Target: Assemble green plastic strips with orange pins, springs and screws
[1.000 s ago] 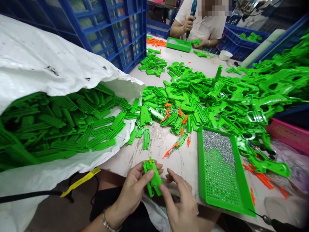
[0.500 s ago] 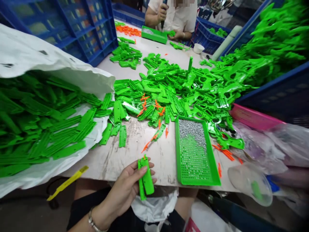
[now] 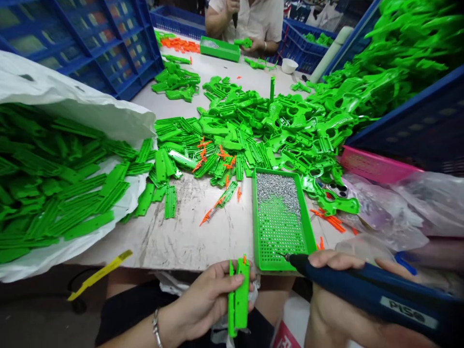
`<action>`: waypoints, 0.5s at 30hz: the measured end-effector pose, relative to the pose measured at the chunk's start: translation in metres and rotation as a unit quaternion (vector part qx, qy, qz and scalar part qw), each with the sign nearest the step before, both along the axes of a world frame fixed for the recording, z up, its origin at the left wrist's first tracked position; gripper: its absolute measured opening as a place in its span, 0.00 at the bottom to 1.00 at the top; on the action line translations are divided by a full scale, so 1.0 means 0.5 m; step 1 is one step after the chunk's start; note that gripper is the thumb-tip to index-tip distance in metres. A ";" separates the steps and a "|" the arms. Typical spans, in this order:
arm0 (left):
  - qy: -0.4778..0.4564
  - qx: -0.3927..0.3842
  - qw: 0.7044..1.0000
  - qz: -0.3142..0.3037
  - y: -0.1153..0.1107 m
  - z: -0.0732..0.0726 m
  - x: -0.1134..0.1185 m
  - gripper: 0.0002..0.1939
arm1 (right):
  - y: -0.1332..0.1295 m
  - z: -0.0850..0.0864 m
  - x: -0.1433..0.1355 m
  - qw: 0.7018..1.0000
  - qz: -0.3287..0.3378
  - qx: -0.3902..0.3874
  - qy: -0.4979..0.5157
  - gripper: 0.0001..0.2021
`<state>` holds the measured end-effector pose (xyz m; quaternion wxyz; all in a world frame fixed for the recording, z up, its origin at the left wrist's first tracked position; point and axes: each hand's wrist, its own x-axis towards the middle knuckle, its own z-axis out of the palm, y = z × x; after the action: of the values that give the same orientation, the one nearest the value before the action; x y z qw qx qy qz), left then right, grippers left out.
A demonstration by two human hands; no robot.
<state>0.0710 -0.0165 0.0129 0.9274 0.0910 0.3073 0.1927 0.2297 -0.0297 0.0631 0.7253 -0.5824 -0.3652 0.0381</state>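
Observation:
My left hand (image 3: 203, 299) is closed on a green plastic part (image 3: 242, 295) with a small orange tip at its top, held at the table's front edge. At the lower right, my right hand (image 3: 337, 309) grips a dark blue electric screwdriver (image 3: 366, 285). The bit of the screwdriver reaches over the lower part of a green tray (image 3: 311, 237), which has a perforated bottom and holds many small metal screws (image 3: 279, 191). Orange pieces with springs (image 3: 212, 212) lie on the table left of the tray.
Piles of green parts (image 3: 250, 116) cover the middle of the table (image 3: 181, 246). A white sack (image 3: 134, 118) of green parts is at left, blue crates (image 3: 119, 48) stand at both sides. Across the table, a person (image 3: 250, 21) holds a tool and a green part.
My right hand has come into view from the right with the screwdriver, its bit now over the tray. My left hand has moved right and down with the green part. The view has shifted slightly.

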 end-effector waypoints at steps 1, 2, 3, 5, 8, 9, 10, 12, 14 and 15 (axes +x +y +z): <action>0.000 -0.001 1.000 0.001 -0.001 0.001 0.003 0.08 | 0.006 -0.003 0.001 1.000 0.004 0.006 0.013 0.24; 0.001 -0.003 1.000 0.003 -0.002 0.002 0.006 0.08 | 0.009 -0.006 0.003 1.000 0.018 -0.002 0.018 0.27; 0.003 -0.004 1.000 0.005 -0.003 0.003 0.008 0.09 | 0.010 -0.010 0.004 0.999 0.034 -0.007 0.023 0.29; 0.008 -0.003 1.000 0.004 -0.003 0.003 0.012 0.10 | 0.007 -0.018 0.008 0.998 0.052 -0.004 0.034 0.29; 0.009 0.008 1.000 0.000 -0.003 0.004 0.014 0.10 | -0.002 -0.028 0.014 0.997 0.054 -0.002 0.047 0.28; 0.008 0.013 1.000 -0.001 -0.003 0.004 0.014 0.10 | -0.004 -0.031 0.014 0.997 0.055 -0.009 0.044 0.28; 0.009 0.015 1.000 -0.003 -0.004 0.004 0.015 0.10 | -0.005 -0.032 0.014 0.998 0.056 -0.018 0.037 0.27; 0.019 0.016 1.000 -0.005 -0.005 0.004 0.016 0.10 | -0.003 -0.033 0.010 0.997 0.070 -0.020 0.018 0.25; 0.031 0.013 0.999 -0.006 -0.005 0.005 0.018 0.09 | 0.002 -0.032 0.008 0.996 0.092 -0.007 -0.001 0.24; 0.035 0.013 0.999 -0.005 -0.006 0.005 0.018 0.09 | 0.003 -0.031 0.009 0.995 0.100 -0.002 -0.007 0.24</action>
<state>0.0802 -0.0195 0.0154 0.9156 0.1112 0.3370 0.1888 0.2342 -0.0284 0.0477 0.7140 -0.5446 -0.4267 0.1075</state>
